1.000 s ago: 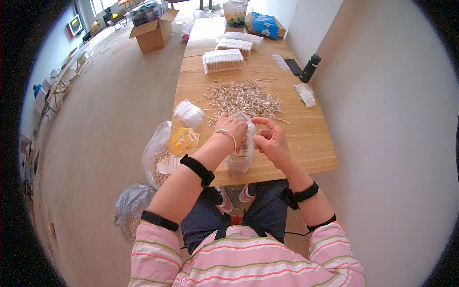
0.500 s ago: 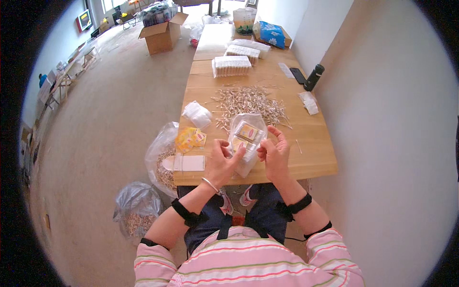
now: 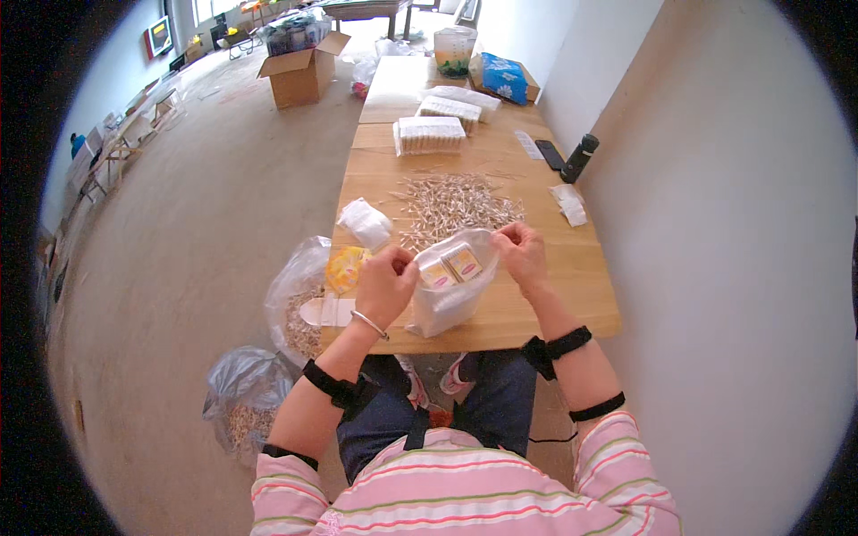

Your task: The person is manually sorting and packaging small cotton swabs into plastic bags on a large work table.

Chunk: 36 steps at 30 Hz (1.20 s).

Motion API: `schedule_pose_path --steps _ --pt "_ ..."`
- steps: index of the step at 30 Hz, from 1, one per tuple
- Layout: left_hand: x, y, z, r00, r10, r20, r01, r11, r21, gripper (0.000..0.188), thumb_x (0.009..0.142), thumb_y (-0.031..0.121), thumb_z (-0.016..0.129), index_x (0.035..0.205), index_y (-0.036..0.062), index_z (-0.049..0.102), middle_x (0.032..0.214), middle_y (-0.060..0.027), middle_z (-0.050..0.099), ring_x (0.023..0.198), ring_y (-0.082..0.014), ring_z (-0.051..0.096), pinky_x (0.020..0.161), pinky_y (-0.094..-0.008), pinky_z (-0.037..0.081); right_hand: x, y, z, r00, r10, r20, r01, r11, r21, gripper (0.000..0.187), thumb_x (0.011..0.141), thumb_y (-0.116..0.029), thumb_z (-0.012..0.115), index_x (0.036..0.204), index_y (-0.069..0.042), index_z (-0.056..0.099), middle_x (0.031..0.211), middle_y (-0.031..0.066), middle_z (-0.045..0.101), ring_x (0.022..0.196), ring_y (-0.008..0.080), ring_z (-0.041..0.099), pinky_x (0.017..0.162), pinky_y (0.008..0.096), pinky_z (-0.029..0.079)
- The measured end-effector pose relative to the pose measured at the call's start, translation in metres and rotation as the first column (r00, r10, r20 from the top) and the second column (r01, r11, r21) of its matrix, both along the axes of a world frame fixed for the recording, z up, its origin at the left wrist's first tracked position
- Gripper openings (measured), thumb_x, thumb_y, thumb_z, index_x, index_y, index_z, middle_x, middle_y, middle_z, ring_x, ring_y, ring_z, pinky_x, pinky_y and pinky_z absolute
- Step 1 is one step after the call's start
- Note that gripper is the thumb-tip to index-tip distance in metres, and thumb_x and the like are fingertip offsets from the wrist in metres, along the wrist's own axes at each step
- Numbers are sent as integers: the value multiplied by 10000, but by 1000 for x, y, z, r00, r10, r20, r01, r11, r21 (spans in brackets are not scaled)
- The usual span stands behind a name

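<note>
Now I see the clear plastic bag pulled wider open than before, small boxes showing inside; left hand and right hand each pinch its rim, bag hanging between my fingers.

The scene is evenly lit by soft daylight, admitted through windows at the far end of the room. Only faint shadows are cast beneath the wooden table. Strong fisheye distortion is seen, straight edges being bent toward a black circular vignette. Distant detail is rendered soft; no glare is observed.
</note>
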<state>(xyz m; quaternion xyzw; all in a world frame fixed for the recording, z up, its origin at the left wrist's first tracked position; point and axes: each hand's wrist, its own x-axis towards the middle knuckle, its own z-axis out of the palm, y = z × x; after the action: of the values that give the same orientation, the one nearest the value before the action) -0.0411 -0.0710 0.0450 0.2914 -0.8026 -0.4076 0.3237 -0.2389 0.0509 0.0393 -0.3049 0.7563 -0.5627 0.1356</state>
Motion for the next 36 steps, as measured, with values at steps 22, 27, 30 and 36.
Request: schedule_pose_path --steps 22,27,30,36 --pt "29 -30 -26 941 -271 -200 237 955 -178 165 722 86 714 860 38 638 903 -98 659 843 -263 629 757 -326 495 8 29 7 947 265 -181 -257 964 67 82 718 -72 582 714 -5 536 803 105 608 741 202 586 688 296 476" --pt "24 -28 -36 957 -172 -235 147 982 -122 197 704 79 740 860 26 634 882 -81 659 789 -204 634 690 -296 513 38 11 41 686 277 -673 -134 957 257 251 712 -138 636 945 -51 606 967 141 613 951 307 558 854 387 439" --pt "16 -25 -34 959 -36 -282 54 997 55 246 694 77 758 895 17 629 875 -72 655 783 -155 628 684 -275 520 55 -15 55 584 341 -736 -126 935 333 386 731 -191 664 1091 -76 586 1058 125 598 1034 289 536 928 405 391" --pt "22 -36 -51 950 33 -311 55 961 271 274 723 61 735 973 18 631 874 -61 651 788 -109 619 688 -253 524 57 -56 40 428 443 -788 -218 896 386 287 758 -169 645 1037 -104 632 1027 85 621 1013 269 547 914 370 387"
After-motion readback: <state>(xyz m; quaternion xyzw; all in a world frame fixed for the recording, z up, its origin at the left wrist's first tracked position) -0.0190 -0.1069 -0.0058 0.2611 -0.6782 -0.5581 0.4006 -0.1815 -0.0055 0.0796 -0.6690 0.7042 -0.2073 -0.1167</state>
